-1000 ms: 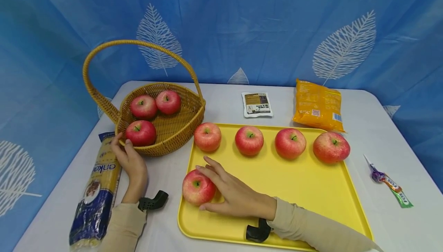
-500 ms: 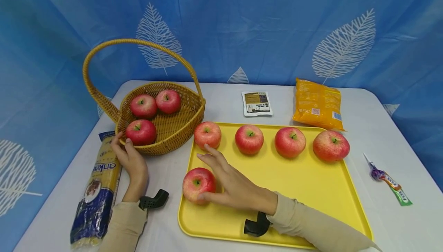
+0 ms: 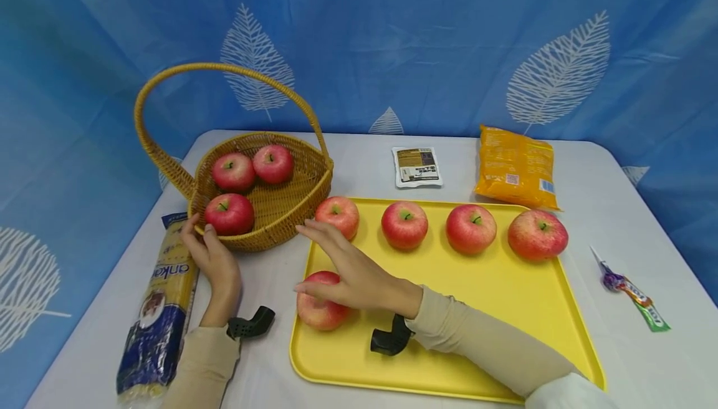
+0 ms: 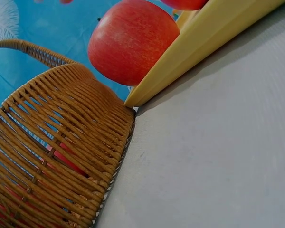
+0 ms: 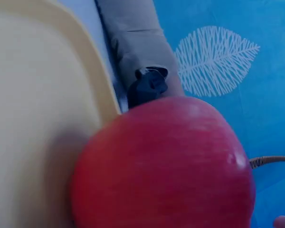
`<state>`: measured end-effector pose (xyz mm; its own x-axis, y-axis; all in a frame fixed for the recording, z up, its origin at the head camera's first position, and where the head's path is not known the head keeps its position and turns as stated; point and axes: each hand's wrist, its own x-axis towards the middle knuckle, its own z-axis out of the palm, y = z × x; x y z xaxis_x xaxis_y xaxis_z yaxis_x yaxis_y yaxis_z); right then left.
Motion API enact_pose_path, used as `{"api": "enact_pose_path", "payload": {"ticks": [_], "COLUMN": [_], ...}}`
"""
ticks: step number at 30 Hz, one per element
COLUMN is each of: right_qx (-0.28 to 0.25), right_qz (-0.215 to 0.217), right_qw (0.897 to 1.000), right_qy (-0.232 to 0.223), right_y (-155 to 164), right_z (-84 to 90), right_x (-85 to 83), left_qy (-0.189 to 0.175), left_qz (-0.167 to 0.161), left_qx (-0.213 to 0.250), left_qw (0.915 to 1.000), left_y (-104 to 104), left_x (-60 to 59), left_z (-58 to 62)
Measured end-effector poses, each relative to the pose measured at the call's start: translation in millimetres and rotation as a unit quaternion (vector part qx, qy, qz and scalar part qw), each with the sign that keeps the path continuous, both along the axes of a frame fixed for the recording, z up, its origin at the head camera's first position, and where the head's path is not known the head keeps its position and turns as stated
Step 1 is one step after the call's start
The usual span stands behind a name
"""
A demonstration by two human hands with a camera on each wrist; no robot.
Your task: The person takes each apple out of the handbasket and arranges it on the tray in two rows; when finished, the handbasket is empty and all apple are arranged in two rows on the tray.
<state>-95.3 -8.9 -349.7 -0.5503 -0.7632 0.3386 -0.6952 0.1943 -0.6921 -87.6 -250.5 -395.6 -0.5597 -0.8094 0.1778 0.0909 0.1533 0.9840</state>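
My left hand (image 3: 215, 265) holds the near left rim of a wicker basket (image 3: 288, 222), its fingertips at the edge beside a red apple (image 3: 229, 214) inside. Two other apples lie farther back in the basket. My right hand (image 3: 359, 272) is over the left side of a yellow tray (image 3: 449, 359), fingers extended and spread, holding nothing. It partly covers the near left apple (image 3: 320, 312) on the tray, which fills much of the right wrist view. Past the fingertips sits the back left apple (image 3: 338, 214), seen beside the basket in the left wrist view.
Three more apples, one of them a middle apple (image 3: 404, 225), line the tray's far edge. Behind it lie a small white-and-brown packet (image 3: 417, 167) and an orange bag (image 3: 516, 169). A lollipop (image 3: 628, 290) is at right, a long blue-and-yellow package (image 3: 157, 309) at left.
My right hand has risen off the near left apple and shifted left and away from me, toward the basket side. My left hand stays at the basket rim. The apples have not moved.
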Motion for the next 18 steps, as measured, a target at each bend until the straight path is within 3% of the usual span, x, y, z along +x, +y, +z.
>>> {"api": "enact_pose_path", "payload": {"ticks": [3, 8, 18], "right_qx": [0.01, 0.034, 0.02], "right_qz": [-0.007, -0.025, -0.058], "right_qw": [0.999, 0.997, 0.987], "right_qy": [-0.048, -0.07, -0.151], "right_y": [-10, -30, -81], "right_z": [5.9, 20.2, 36.2], "right_x": [-8.1, -22.8, -41.4], "left_qy": [-0.002, 0.001, 0.0], "left_qz": [0.002, 0.0, -0.006], "left_qx": [0.001, -0.002, -0.007], "left_qw": [1.0, 1.0, 1.0], "left_y": [5, 16, 20], "left_x": [1.9, 7.6, 9.8], "left_z": [6.8, 25.0, 26.7]}}
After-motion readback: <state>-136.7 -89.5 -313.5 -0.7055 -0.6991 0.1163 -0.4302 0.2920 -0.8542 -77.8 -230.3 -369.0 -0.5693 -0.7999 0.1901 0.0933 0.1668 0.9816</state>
